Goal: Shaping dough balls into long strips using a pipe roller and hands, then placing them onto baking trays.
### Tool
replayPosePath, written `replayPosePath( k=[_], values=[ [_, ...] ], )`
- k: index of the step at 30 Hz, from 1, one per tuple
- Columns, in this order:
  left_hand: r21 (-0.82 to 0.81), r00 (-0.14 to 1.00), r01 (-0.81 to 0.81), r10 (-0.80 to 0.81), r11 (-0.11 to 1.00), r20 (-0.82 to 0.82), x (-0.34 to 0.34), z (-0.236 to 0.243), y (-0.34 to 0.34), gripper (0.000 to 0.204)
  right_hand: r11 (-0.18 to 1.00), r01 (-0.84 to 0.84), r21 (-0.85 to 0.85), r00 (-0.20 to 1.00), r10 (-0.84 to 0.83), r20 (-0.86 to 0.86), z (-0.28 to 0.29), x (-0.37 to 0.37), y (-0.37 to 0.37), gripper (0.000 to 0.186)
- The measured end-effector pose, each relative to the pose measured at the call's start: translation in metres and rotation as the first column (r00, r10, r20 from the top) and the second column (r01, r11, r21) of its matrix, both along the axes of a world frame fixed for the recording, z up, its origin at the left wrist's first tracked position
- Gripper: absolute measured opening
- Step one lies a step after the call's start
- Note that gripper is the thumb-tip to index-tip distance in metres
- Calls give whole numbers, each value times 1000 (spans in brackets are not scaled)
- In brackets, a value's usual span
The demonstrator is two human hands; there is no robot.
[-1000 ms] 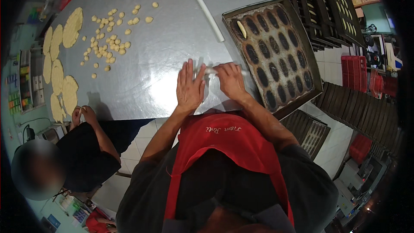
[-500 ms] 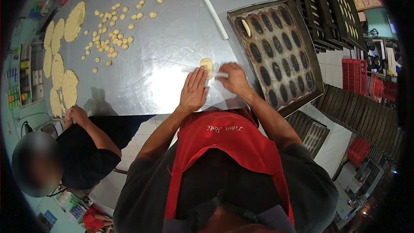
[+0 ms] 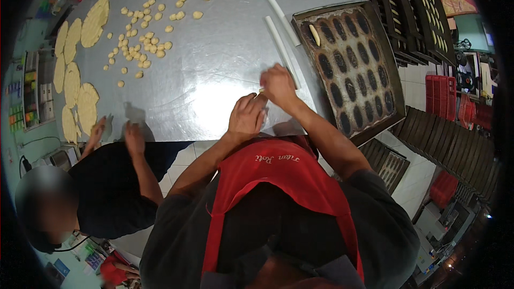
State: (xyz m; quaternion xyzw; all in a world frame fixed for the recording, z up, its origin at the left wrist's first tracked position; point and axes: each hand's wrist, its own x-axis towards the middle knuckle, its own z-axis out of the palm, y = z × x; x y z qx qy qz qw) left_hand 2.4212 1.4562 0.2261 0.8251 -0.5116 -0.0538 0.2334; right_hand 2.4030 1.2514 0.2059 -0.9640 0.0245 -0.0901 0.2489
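My left hand (image 3: 248, 116) is at the near edge of the metal table, its fingers bent and pressed together. My right hand (image 3: 279, 86) meets it with curled fingers. Between the two sets of fingertips a small end of pale dough (image 3: 262, 91) shows; the rest of it is hidden. Right beside my right hand lies a white rolling pin (image 3: 279, 44), pointing away from me, with a second white rolling pin (image 3: 278, 13) farther off. To the right, a dark baking tray (image 3: 347, 88) with oval hollows holds one pale dough roll (image 3: 315, 35).
Many small dough balls (image 3: 142, 37) are scattered at the left middle of the metal table (image 3: 214, 48). Flattened dough sheets (image 3: 71, 83) line its left side, near a co-worker's hands (image 3: 134, 138). Racked trays (image 3: 412, 16) and red crates (image 3: 440, 95) stand at right.
The rolling pin has left my hands and lies to the right. The flat dough oval is now gathered between my fingers. The co-worker's clasped hands have come apart.
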Motion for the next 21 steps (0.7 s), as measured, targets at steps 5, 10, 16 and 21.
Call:
replayPosePath(
  k=[5,10,16,21],
  values=[
    [-203,902,-421,384,884,-198,108,-10,6,27,993,-20,-119,1000,23,21,10,4,36,73],
    [-189,801,-595,597,781,-56,280,-42,21,40,986,-43,-161,981,11,-195,26,-18,53,89],
    [-141,837,-548,539,825,-99,342,-37,-41,35,961,197,-192,980,-188,67,18,30,31,60],
    [-189,823,-565,565,803,-60,298,-29,4,23,992,49,115,999,-46,-30,33,-47,17,42]
  ],
)
